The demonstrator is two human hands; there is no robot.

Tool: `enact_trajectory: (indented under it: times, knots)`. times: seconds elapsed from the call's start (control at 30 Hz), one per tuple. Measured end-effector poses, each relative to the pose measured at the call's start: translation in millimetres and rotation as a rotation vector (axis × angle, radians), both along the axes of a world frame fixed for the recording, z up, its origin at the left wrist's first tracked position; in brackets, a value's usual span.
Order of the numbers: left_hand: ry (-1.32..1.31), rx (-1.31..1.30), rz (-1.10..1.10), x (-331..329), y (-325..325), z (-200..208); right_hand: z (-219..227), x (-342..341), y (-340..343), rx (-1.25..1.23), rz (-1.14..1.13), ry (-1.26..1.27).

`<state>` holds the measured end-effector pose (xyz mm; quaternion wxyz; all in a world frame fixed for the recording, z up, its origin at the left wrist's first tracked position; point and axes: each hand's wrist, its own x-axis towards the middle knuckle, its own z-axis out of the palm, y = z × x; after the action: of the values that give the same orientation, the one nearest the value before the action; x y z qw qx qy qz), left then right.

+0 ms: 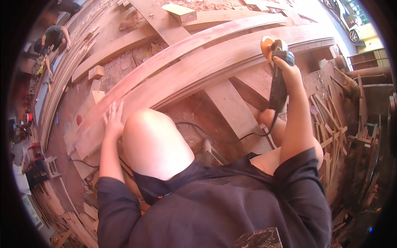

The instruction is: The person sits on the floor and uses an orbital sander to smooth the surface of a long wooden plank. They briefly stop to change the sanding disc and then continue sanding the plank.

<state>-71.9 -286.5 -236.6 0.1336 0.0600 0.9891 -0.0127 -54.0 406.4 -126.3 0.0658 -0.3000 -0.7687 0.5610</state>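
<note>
My right hand (291, 73) is wrapped round the black body of an angle grinder (278, 89). Its orange disc (267, 48) sits at the upper end, over the right part of a long, curved reddish wooden plank (215, 65). Whether the disc touches the wood, I cannot tell. On the plank's left end lies my left hand (114, 119), fingers spread and holding nothing. A second curved plank (186, 46) runs along the far side of the first. From the grinder a dark cord (225, 141) trails down between my knees.
Wooden beams (231, 109) lie crosswise beneath the planks. Loose sticks (331, 140) are piled at right, near a brown animal (347, 85). Another person (53, 39) bends over long boards at far left. A block (180, 13) lies beyond the planks; a scooter (349, 20) stands far right.
</note>
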Motion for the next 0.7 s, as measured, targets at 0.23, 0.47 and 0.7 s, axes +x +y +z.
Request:
enact_trajectory:
  times: [0.23,0.47,0.7]
  knots:
    - [0.320,0.182,-0.172,-12.3,73.3,-14.8,-14.0,62.6,-47.4,-0.743,-0.079,0.305]
    - [0.277,0.168,-0.089,4.3,2.2,-24.6,12.6,84.4,-52.4,-0.669,-0.112,0.437]
    - [-0.024,0.085,0.115,36.5,-114.6,9.1,-19.5,86.4,-14.0,-0.629,-0.085,0.204]
